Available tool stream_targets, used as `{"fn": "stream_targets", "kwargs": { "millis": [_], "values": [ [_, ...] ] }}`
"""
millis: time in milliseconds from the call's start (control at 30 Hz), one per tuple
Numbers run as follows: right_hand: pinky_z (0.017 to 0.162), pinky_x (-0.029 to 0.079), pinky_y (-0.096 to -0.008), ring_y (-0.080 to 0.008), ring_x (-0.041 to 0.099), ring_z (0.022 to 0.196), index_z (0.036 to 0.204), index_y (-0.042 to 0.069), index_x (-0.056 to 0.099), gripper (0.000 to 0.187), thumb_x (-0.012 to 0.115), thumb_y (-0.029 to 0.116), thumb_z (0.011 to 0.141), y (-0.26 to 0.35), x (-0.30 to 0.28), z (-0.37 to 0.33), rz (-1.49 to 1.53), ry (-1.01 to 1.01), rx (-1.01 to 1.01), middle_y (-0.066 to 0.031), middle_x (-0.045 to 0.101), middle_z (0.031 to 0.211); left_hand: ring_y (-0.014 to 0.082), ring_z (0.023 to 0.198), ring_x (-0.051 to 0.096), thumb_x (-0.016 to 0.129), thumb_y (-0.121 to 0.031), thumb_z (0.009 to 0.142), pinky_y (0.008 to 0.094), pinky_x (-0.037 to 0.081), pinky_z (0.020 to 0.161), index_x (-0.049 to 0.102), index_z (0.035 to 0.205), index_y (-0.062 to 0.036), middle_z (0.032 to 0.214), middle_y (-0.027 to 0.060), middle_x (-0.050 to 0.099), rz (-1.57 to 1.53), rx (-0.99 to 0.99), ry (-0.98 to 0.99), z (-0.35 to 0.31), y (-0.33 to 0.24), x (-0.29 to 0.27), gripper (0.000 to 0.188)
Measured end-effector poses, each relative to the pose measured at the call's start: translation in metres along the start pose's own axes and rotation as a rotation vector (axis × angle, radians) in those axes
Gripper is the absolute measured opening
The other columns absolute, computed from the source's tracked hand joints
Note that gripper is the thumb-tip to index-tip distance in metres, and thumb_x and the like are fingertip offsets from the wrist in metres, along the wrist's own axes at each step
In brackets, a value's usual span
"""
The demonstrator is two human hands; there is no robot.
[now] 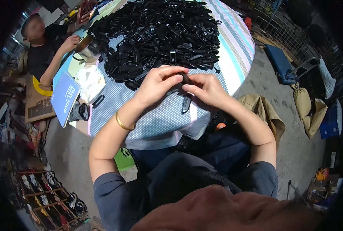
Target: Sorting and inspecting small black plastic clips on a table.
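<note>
Both hands meet over the near part of the table, in front of a large heap of small black pieces (160,38), some with shiny loops. Between the fingertips is a small black piece (185,79), partly covered by the fingers. My left hand (154,85) pinches it from the left with thumb and forefinger. From the right, my right hand (209,91) grips it the same way. Just below the fingers a narrow black tab (186,104) shows; whether it hangs from the held piece or lies on the cloth, I cannot tell.
A patterned cloth covers the round table (148,123). To the left are a metal mug (87,49), a crumpled white plastic bag (90,82), a blue notebook (65,98) and a loose black piece (98,101). Another person (44,50) sits at the far left. A blue flatbed trolley (279,63) stands right.
</note>
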State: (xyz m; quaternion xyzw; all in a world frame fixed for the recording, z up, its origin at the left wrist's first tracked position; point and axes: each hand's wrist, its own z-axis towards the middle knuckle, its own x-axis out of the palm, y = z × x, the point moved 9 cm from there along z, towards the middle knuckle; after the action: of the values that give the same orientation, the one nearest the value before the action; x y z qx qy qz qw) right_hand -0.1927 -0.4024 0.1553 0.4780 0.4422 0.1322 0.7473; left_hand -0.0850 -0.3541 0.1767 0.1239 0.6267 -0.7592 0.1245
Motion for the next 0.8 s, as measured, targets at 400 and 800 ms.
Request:
{"fn": "stream_targets", "kwargs": {
  "millis": [400,800],
  "values": [
    [0.065,0.048,-0.0380,-0.0301,0.061,0.074,0.096,0.005,0.062,0.025,0.063,0.024,0.079,0.046,0.036,-0.039,-0.237,0.260,-0.514,-0.0114,0.062,0.081,0.0357,0.107,0.049,0.079,-0.030,0.063,0.0394,0.041,0.092,0.042,0.127,-0.0047,0.116,0.0208,0.044,0.893,-0.162,-0.287,-0.065,0.015,-0.086,0.078],
    [0.058,0.047,-0.0377,-0.0275,0.061,0.066,0.083,0.004,0.064,0.025,0.070,0.026,0.072,0.034,0.005,-0.035,-0.308,0.304,-0.329,-0.0109,0.060,0.069,0.0387,0.096,0.053,0.071,-0.023,0.071,0.0409,0.046,0.081,0.044,0.122,-0.0007,0.109,0.0192,0.047,0.900,0.038,-0.249,-0.009,0.001,-0.005,0.062]
  ]
}}
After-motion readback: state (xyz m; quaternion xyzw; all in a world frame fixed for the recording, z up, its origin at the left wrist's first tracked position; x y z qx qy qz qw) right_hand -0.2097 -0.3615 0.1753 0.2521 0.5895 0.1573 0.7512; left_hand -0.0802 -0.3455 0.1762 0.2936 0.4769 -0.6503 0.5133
